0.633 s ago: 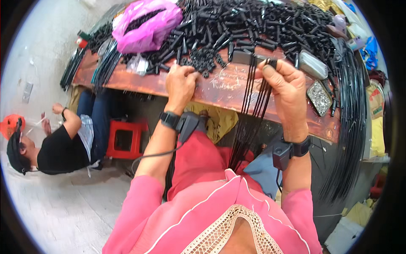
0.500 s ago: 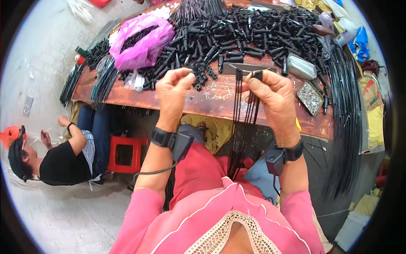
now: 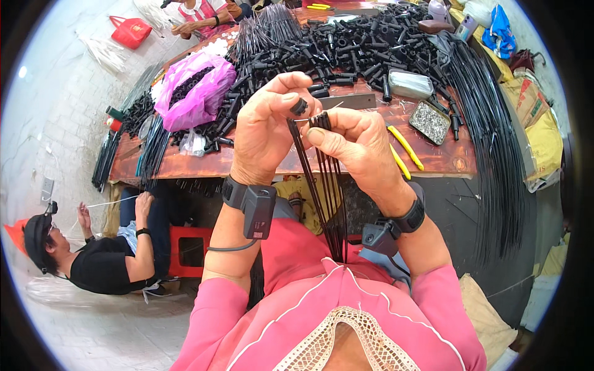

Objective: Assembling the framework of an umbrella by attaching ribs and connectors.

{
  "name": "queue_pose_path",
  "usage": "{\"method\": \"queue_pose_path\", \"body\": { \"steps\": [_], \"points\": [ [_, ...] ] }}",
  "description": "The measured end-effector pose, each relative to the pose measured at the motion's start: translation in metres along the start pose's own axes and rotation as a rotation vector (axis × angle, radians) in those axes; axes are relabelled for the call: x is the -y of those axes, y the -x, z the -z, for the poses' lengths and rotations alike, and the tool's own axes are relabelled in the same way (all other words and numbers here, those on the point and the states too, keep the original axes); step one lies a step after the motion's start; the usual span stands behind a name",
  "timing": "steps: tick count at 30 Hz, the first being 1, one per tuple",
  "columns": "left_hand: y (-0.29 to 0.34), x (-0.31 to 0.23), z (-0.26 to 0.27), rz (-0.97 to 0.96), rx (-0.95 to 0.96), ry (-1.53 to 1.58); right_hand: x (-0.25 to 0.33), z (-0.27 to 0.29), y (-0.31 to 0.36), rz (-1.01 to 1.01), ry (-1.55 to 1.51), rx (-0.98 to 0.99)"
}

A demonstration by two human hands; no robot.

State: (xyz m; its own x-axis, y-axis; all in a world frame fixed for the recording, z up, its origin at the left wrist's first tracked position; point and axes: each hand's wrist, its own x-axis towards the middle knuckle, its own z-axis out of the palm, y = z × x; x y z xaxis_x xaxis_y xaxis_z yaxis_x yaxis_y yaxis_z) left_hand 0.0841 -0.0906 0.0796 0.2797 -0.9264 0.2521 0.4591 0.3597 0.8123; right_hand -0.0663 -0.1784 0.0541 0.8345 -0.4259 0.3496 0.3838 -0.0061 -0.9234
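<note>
In front of my chest, my right hand (image 3: 354,141) pinches the top ends of a bundle of thin black ribs (image 3: 331,191), like those of an umbrella. The ribs hang down toward my lap. A thin wire (image 3: 336,106) sticks out by their tops. Close beside it, my left hand (image 3: 267,127) is closed around a small black ribbed plastic part (image 3: 300,107), held by thumb and fingers. Some of the ribs on the left lean against this hand. Whether the wire passes through the black part is too small to tell.
A wooden table (image 3: 260,166) bears a heap of black plastic tubes (image 3: 346,46), a pink plastic bag (image 3: 193,93), a tin of small metal pieces (image 3: 430,122), a clear box (image 3: 410,84) and yellow-handled pliers (image 3: 405,148). More ribs (image 3: 489,136) hang off its right side. A seated co-worker (image 3: 105,260) is left.
My hands have come together, the left moving right and the right moving left with the ribs. A small black part now shows at my left fingers. The yellow-handled pliers have come into fuller view.
</note>
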Motion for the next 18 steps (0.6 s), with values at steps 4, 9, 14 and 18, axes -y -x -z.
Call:
{"method": "queue_pose_path", "body": {
  "steps": [4, 9, 14, 18],
  "points": [
    [0.005, 0.004, -0.005, 0.002, 0.006, 0.045, -0.001, -0.003, 0.001, 0.073, -0.067, -0.069],
    [0.016, 0.002, -0.009, -0.049, -0.056, -0.097, -0.001, -0.007, 0.005, 0.092, -0.072, -0.063],
    [0.023, 0.004, -0.016, -0.056, -0.135, -0.176, -0.005, -0.005, 0.004, 0.108, -0.094, -0.076],
    [0.021, 0.001, -0.020, -0.003, -0.158, -0.106, -0.004, -0.007, 0.003, 0.115, -0.056, -0.119]
  ]
}}
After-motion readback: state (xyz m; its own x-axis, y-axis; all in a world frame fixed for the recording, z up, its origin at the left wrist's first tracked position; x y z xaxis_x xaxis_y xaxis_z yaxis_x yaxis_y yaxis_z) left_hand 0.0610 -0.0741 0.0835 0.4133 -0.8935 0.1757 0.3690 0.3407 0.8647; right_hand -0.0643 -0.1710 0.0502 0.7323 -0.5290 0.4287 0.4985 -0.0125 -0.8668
